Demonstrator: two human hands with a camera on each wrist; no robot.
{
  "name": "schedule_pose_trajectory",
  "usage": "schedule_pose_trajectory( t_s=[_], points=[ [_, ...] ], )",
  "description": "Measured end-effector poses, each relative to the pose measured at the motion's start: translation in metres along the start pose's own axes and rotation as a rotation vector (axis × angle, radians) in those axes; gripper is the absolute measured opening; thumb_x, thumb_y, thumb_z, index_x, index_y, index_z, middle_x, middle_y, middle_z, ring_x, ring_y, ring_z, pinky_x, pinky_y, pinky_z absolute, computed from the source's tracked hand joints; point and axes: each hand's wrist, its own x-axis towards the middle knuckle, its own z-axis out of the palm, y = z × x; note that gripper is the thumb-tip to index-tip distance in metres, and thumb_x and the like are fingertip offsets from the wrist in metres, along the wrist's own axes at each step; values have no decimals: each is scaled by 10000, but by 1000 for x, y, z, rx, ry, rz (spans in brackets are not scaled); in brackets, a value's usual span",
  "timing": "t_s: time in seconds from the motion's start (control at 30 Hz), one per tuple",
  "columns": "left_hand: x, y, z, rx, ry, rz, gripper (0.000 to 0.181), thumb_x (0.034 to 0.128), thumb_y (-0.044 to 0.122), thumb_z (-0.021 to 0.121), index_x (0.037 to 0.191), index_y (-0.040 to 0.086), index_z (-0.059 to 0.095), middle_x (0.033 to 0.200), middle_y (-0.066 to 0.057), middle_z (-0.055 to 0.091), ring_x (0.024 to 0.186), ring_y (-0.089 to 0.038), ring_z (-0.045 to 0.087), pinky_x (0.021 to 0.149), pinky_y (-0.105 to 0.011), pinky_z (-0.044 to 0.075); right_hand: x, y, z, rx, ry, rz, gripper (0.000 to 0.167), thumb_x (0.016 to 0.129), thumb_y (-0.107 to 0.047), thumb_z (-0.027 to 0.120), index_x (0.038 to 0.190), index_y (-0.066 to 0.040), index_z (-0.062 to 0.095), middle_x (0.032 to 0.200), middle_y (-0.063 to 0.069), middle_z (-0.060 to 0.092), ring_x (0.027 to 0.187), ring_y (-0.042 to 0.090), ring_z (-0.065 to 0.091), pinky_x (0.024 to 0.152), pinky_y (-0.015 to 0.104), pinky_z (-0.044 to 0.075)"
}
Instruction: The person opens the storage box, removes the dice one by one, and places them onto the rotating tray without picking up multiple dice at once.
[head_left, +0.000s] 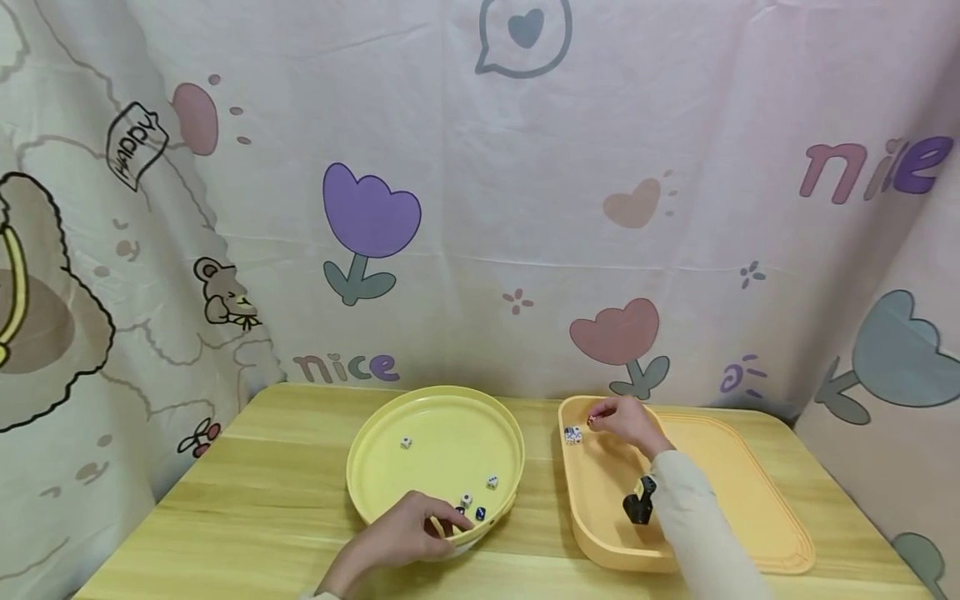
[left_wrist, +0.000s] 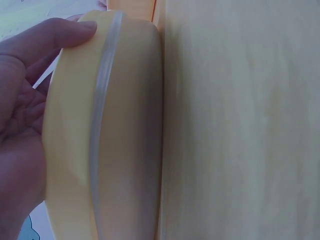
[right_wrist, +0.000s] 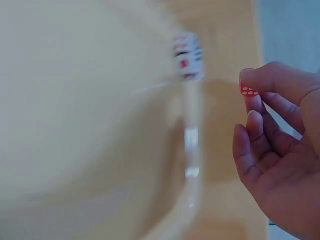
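My right hand point(head_left: 624, 421) pinches a red die point(right_wrist: 249, 90) with white pips between thumb and fingertip, over the far left part of the orange tray point(head_left: 588, 533). Close beside it, in that tray's far left corner, a small cluster of white dice point(head_left: 573, 435) with a dark one among them stands together. At the near rim of the round yellow tray point(head_left: 360, 479), my left hand point(head_left: 408, 529) grips the edge. Its thumb lies on the outer wall in the left wrist view. Near those fingers sit a white die point(head_left: 467, 500) and a dark blue die point(head_left: 481, 514); another dark die is partly hidden.
Two more white dice lie in the round tray, one die point(head_left: 406, 442) far left and one die point(head_left: 492, 482) right. A black object point(head_left: 638, 507) of unclear kind stands in the orange tray beside my sleeve. A flat orange lid-like panel point(head_left: 738, 483) lies to the right.
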Motion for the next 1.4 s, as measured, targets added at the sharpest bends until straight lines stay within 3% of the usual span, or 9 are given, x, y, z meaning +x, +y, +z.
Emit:
schedule_pose_trajectory(
  t_s=[0.33,0.7,0.97,1.4],
  points=[
    [1,0,-1,-1,5,13,234,793,8,716,1013,78,754,849,76,641,754,-37,576,663,-224,526,-6,-20,-14,166,77,1,154,819,-3,709,947,81,690,834,62,665,774,145,590,693,251,492],
    [0,1,-1,-2,7,2,234,788,4,722,1008,75,754,852,79,640,757,-39,574,664,-224,525,-18,-34,-17,184,86,26,167,846,-14,698,982,80,675,888,74,669,786,149,568,691,268,490],
    [0,2,-1,-5,4,7,225,794,10,719,1007,73,755,857,81,644,760,-39,575,668,-224,525,-22,-45,-15,238,90,-31,196,828,3,692,997,100,668,891,81,681,814,158,584,712,248,490],
    [1,1,-1,-2,3,17,231,789,4,719,1009,69,754,856,75,647,758,-36,573,663,-223,526,-42,-81,6,222,116,-108,106,781,18,718,884,1,703,823,52,662,759,167,552,645,244,460]
  ],
)
